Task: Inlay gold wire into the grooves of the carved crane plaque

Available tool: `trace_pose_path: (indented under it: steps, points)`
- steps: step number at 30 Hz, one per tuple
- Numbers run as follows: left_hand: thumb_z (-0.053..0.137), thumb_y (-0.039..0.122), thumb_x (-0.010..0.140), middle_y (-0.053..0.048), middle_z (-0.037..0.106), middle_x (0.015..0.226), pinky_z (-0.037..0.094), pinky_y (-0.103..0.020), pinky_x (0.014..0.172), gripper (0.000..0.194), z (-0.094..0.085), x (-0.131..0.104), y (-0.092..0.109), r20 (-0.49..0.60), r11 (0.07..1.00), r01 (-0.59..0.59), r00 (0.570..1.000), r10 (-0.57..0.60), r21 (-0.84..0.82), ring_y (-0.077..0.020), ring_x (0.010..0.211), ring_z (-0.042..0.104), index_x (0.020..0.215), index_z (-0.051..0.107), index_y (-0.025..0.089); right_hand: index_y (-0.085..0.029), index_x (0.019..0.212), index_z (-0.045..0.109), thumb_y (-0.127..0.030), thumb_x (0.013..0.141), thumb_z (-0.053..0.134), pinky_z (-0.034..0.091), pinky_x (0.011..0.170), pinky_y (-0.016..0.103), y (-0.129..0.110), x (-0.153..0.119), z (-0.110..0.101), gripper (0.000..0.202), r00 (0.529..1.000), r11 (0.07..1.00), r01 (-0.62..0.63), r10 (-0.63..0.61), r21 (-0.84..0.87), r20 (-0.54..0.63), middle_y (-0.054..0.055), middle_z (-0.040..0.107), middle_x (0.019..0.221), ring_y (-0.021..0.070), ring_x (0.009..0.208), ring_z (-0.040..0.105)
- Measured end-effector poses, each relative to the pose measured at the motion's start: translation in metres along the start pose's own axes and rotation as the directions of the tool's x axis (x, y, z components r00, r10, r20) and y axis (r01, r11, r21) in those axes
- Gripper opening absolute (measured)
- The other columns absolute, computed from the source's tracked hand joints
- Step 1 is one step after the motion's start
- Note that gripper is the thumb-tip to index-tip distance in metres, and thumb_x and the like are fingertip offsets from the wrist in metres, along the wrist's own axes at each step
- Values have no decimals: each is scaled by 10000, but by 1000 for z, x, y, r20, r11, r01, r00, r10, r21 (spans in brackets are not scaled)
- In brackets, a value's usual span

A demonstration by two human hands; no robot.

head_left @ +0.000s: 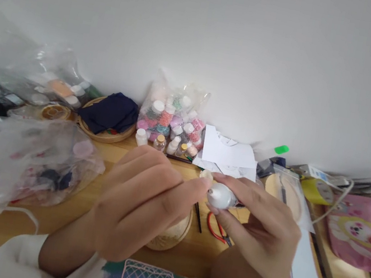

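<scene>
My left hand [146, 199] is closed, its fingertips pinching a small cream-coloured piece [206, 175] whose kind I cannot make out. Right beside it, my right hand [259, 228] grips a small white squeeze bottle [222, 196] between thumb and fingers. The bottle's narrow tip points left, close to the left fingertips; whether they touch is unclear. Below the hands, partly covered by the left one, a round wooden hoop or dish [175, 235] lies on the table. Pliers with red handles [214, 230] and a thin black stick [198, 218] lie under the bottle.
Clear bags of lidded jars [175, 118] stand against the wall, with small bottles [159, 143] in front. A dark cloth [111, 114] lies in a round basket. Plastic bags [22, 168] cover the left side. White paper [228, 151] and a pink pouch [366, 233] are further right.
</scene>
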State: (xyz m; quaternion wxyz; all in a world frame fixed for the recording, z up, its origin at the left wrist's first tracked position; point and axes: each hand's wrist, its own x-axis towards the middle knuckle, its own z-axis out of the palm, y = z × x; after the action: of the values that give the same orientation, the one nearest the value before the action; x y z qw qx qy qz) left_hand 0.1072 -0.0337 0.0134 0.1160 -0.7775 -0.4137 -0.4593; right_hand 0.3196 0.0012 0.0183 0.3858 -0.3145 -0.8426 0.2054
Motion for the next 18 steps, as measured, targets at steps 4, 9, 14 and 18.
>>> trace_pose_path:
  steps: [4,9,14,18]
  points:
    - [654,125,876,15,605,711,503,-324,559,124,1,4,-3,-32,999,-29,999,28,-33,-134,635,553,989,661,174,-301,1288,640,-99,861,655,527,614,288,0,2,0,474,1000,1000,3,-3,4,19,20,750,919,164,776,673]
    - [641,122,889,7,587,699,484,-323,562,132,3,4,0,-27,995,52,998,-54,-80,-133,620,539,1013,656,164,-299,1299,626,-122,844,687,552,665,298,-1,2,0,493,999,999,-10,9,36,36,24,765,999,174,825,697]
    - [587,170,957,27,620,746,527,-290,615,136,-2,8,4,66,986,145,988,-140,-79,-118,677,596,1073,648,206,-277,1260,607,-152,831,710,535,637,255,-1,-5,2,459,990,987,-137,140,83,-23,0,738,929,137,765,675]
    - [579,186,969,34,619,717,528,-265,603,109,-4,11,1,50,991,104,994,-100,-81,-101,644,600,1039,660,206,-255,1131,610,-119,834,698,518,616,217,-3,-7,3,338,982,970,-180,187,160,-28,-19,701,909,98,740,638]
